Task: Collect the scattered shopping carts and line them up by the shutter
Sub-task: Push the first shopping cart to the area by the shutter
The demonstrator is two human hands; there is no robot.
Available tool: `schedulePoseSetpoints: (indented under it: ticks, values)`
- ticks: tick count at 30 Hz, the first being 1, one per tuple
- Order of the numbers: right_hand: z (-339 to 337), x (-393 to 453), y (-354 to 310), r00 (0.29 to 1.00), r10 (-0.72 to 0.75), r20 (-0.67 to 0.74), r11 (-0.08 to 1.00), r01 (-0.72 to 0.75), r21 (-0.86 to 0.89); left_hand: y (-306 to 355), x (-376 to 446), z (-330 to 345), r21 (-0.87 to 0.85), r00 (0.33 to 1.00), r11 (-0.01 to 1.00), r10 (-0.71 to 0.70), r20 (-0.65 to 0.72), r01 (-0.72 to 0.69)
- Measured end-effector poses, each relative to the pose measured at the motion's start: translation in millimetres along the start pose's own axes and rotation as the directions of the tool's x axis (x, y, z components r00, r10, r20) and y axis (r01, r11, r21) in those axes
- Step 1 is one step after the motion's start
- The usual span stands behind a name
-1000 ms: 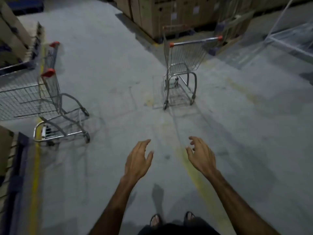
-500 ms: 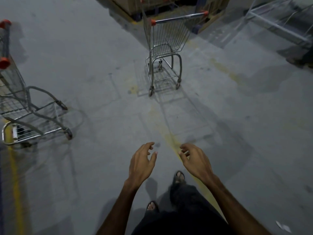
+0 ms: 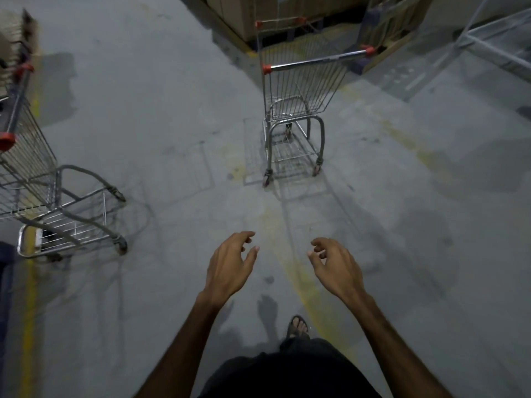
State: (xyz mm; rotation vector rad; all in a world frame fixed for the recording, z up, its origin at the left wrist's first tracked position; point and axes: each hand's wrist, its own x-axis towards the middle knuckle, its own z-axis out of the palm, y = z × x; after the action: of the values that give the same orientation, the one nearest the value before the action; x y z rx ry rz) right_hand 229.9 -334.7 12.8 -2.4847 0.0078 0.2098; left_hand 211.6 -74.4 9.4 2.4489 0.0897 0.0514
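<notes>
My left hand (image 3: 230, 268) and right hand (image 3: 337, 268) hang loose and empty. The cart (image 3: 296, 110) stands ahead, handle toward me, well apart. A clumsy grab might roll it into the boxes (image 3: 273, 15) behind.

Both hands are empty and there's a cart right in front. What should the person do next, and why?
Probably step forward and take hold of the handle bar of the cart ahead. The left hand and right hand are both raised, loosely curled and holding nothing, and that cart stands alone on the floor, out of reach, its handle facing the person.
</notes>
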Motion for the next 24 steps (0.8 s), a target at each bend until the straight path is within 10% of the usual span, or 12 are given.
schedulePoseSetpoints:
  ticks: [24]
  values:
    - [-115, 357, -6, 0.986, 0.01, -0.167, 0.999, -0.004, 0.04, 82, 377, 33, -0.095, 0.981, 0.976, 0.195, -0.022, -0.196]
